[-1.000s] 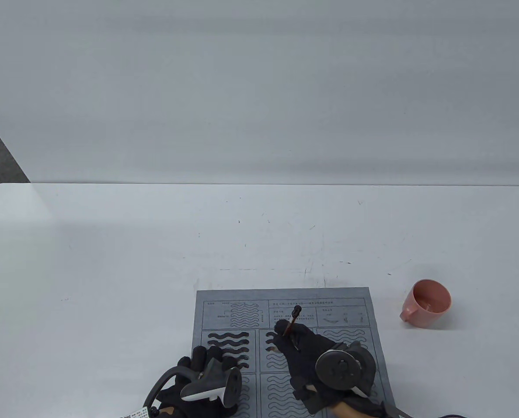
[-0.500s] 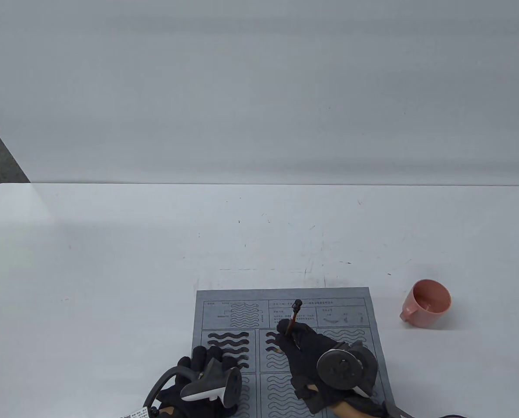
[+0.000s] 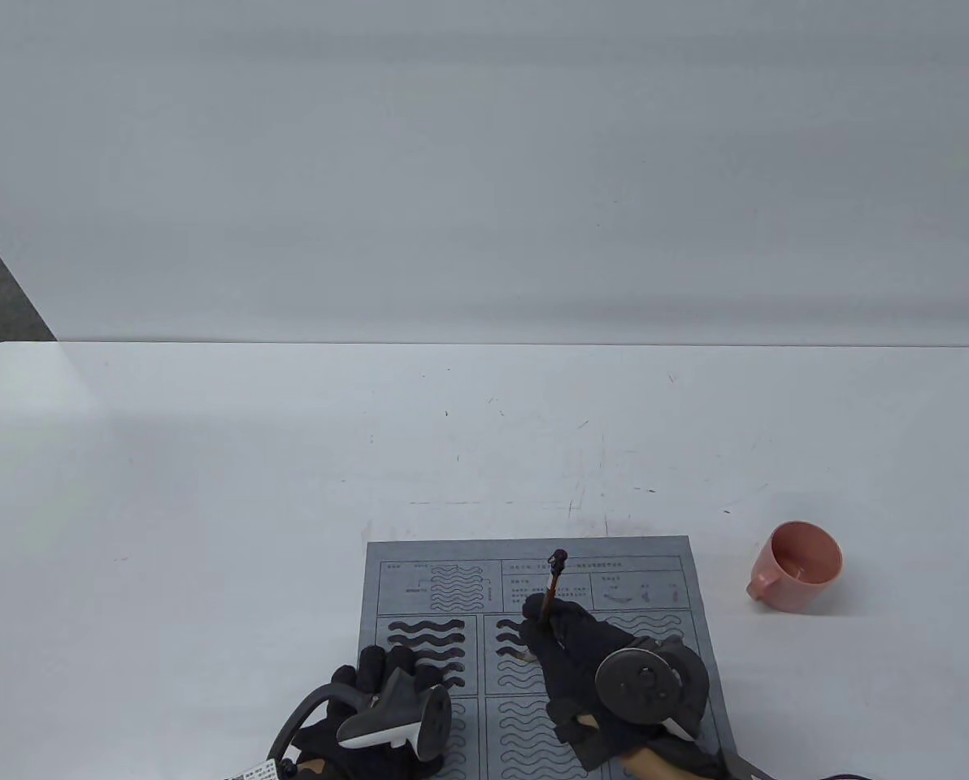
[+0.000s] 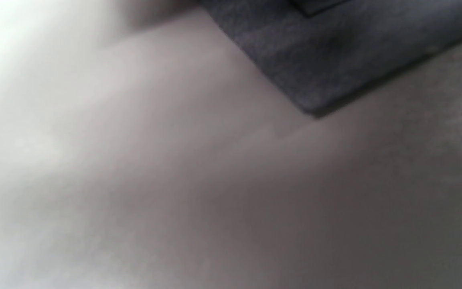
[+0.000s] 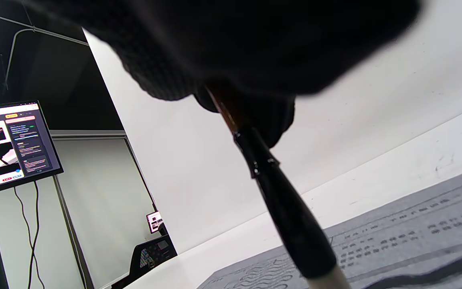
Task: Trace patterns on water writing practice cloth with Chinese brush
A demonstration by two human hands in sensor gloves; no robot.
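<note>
Gripping the Chinese brush between its gloved fingers, the right hand stands over the middle column of the grey water writing cloth, its fingers clamped around the reddish-brown shaft. The brush rises nearly upright out of the fist, its dark top end leaning slightly toward the far edge of the cloth. In the right wrist view the black ferrule runs down from the glove to a pale tuft at the bottom edge — whether the tip touches the cloth cannot be told there.

The cloth lies flat near the front edge of the white table, printed with boxes of wavy outlines. The box at the left holds several waves filled in dark, and the next box, just beside the right hand's fingers, shows a few short dark strokes at its left side.

The left hand rests palm down on the cloth's near left part, fingers together and flat on the fabric, holding nothing, with its tracker strapped on the back. The left wrist view is blurred — only a corner of the cloth on the table shows.

A pink cup sits on the table well apart, to the right of the cloth.
</note>
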